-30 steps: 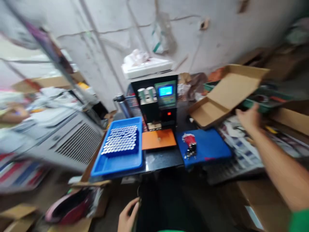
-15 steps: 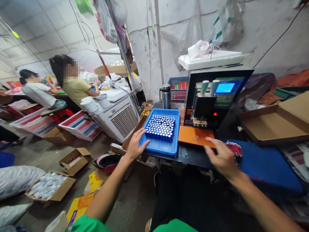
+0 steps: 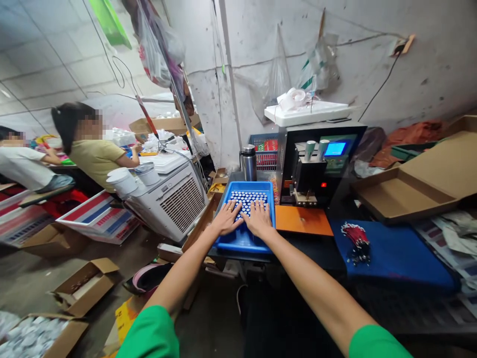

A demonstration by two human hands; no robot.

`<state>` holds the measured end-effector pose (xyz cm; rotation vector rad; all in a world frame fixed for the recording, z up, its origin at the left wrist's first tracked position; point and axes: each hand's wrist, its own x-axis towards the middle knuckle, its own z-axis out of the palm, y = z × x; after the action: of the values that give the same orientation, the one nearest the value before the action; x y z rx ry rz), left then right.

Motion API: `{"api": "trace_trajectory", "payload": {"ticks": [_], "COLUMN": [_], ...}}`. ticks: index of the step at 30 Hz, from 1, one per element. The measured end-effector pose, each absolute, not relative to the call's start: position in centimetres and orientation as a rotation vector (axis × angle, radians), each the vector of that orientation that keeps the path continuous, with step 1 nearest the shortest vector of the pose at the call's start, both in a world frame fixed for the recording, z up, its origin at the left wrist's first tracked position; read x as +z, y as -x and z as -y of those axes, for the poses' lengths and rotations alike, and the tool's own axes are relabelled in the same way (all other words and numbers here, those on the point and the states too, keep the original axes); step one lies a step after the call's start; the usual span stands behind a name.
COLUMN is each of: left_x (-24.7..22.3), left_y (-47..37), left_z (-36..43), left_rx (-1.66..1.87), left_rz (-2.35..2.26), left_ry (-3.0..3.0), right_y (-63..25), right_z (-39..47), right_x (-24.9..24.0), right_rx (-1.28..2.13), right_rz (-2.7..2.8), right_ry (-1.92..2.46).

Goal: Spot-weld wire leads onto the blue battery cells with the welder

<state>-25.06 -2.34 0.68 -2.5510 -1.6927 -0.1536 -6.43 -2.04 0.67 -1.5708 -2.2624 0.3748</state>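
Note:
A block of blue cylindrical battery cells with pale round tops stands upright in a blue plastic tray. My left hand lies over the near left part of the block, fingers spread on the cell tops. Beside it, my right hand rests over the near right part, its fingers stretched forward. Both hands hide the front cells. Right of the tray lies an orange board, below the head of a black machine with a lit blue screen.
A bundle of red and black wires lies on a blue mat at right. Behind the tray stand a steel flask and a crate. An open cardboard box sits far right. Two people sit left, beyond an air cooler.
My right hand has moved left from the orange board onto the cells. My left hand has moved from the tray's left edge onto them. The view has turned right.

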Motion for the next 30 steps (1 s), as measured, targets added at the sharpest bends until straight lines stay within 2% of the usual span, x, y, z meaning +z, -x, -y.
{"api": "trace_trajectory", "payload": {"ticks": [10, 19, 25, 30], "left_x": [0.2, -0.5, 0.0, 2.1], "left_y": [23.7, 23.1, 23.3, 23.8], "left_z": [-1.7, -0.9, -1.0, -1.2], "left_rx": [-0.148, -0.282, -0.631, -1.028], "left_rz": [1.774, 1.691, 1.656, 1.598], "left_ry": [2.452, 2.443, 2.388, 2.261], "right_y": [7.0, 6.7, 5.6, 1.4], "right_z": [-2.3, -2.5, -2.0, 3.5], "right_x": [-0.7, -1.9, -0.9, 0.2], "right_rx": [0.235, 0.224, 0.308, 0.259], "right_rz": [2.084, 1.886, 1.76, 1.758], "right_ry": [1.689, 1.476, 1.213, 0.903]}}
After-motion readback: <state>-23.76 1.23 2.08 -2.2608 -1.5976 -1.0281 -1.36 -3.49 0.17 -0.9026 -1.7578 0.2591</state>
